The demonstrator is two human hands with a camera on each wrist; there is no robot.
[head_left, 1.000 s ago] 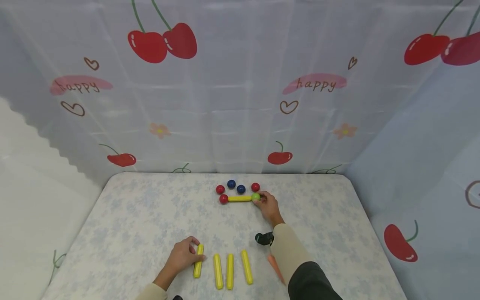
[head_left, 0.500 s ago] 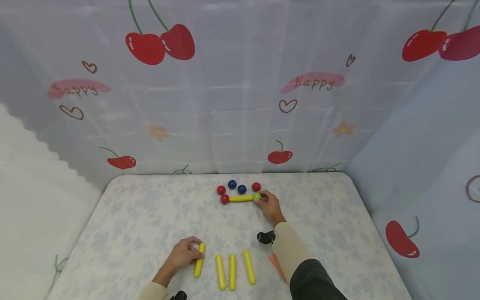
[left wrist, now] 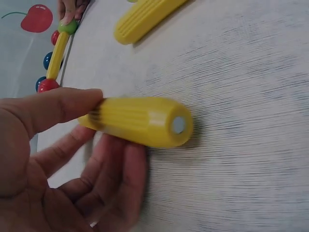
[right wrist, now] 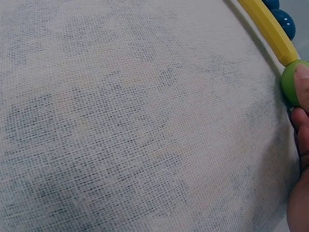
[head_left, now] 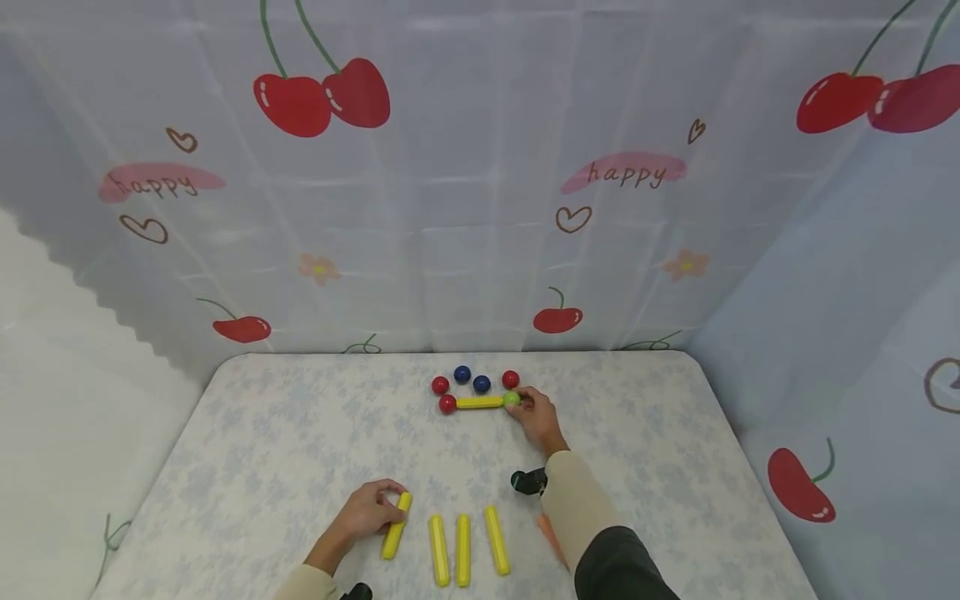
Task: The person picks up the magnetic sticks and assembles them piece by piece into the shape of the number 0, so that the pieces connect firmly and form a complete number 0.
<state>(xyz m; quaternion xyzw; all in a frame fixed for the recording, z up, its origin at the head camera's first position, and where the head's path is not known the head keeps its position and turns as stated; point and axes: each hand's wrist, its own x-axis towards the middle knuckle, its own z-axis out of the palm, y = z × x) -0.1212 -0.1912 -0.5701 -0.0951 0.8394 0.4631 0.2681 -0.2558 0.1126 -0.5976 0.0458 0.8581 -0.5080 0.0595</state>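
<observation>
My left hand (head_left: 366,512) pinches a yellow rod (head_left: 397,527) between thumb and fingers at the front of the table. In the left wrist view this yellow rod (left wrist: 140,121) shows a pale grey disc in its near end. Farther back, my right hand (head_left: 540,421) grips a green ball (head_left: 512,399), which touches the right end of another yellow rod (head_left: 480,402). A red ball (head_left: 447,404) sits at that rod's left end. Only part of the right hand (right wrist: 300,140) shows in the right wrist view, with its thumb on the green ball (right wrist: 288,84).
Behind the joined rod lie two blue balls (head_left: 482,384) and two more red balls (head_left: 440,385). Three loose yellow rods (head_left: 463,550) lie right of my left hand. An orange pointed object (head_left: 551,537) is partly under the right sleeve. A cherry-print curtain (head_left: 480,208) hangs behind the table (head_left: 300,433).
The yellow rod in my left hand has tilted a little, its near end swinging left, as the fingers close round its far end. My right hand stays on the green ball.
</observation>
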